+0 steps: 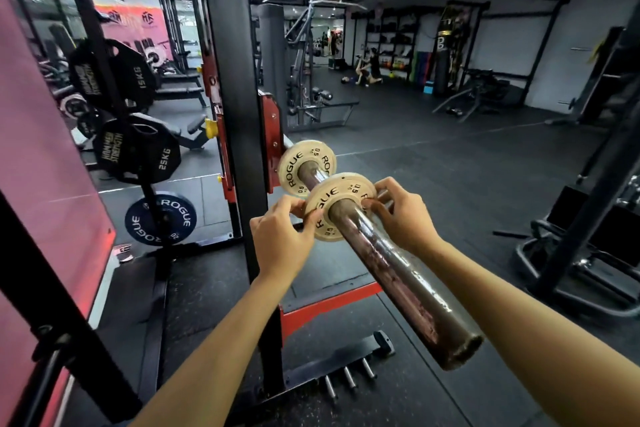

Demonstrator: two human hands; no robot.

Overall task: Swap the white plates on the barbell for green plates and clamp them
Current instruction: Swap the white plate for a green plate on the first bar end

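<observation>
Two small white plates marked ROGUE sit on the chrome barbell sleeve (398, 274), which juts toward me from the black and red rack (239, 107). The far plate (294, 168) stands close to the rack. The near plate (341, 196) is a short way along the sleeve, apart from the far one. My left hand (282, 241) pinches the near plate's left rim. My right hand (403, 215) grips its right rim, fingers curled over the edge. No green plate and no clamp is in view.
Black 15 kg (135, 71) and 25 kg plates (145, 154) and a blue ROGUE plate (161, 218) hang on storage pegs at the left. Short steel pegs (349, 378) stick up from the rack base below. People exercise far back on the rubber floor.
</observation>
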